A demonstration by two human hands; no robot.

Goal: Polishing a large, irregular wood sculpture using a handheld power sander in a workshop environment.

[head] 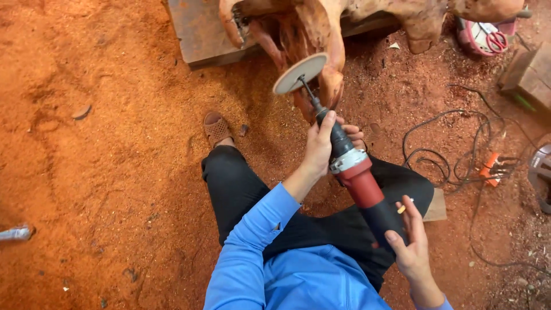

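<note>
I hold a red and black straight grinder (pixel 360 182) with both hands. My left hand (pixel 324 144) wraps the black neck near the front. My right hand (pixel 408 241) grips the dark rear end, with a small yellow object between its fingers. A thin shaft carries a round pale sanding disc (pixel 299 73) that sits just in front of a reddish carved wood piece (pixel 321 28). I sit with black trousers and blue sleeves, one sandalled foot (pixel 216 128) out on the sawdust.
Red sawdust covers the ground. A wooden block (pixel 198 31) supports the carving. Black cables (pixel 453 155) coil at right beside an orange plug (pixel 489 166). Red-handled scissors (pixel 492 39) lie in a tray at top right. A wooden box (pixel 531 74) stands at the right edge.
</note>
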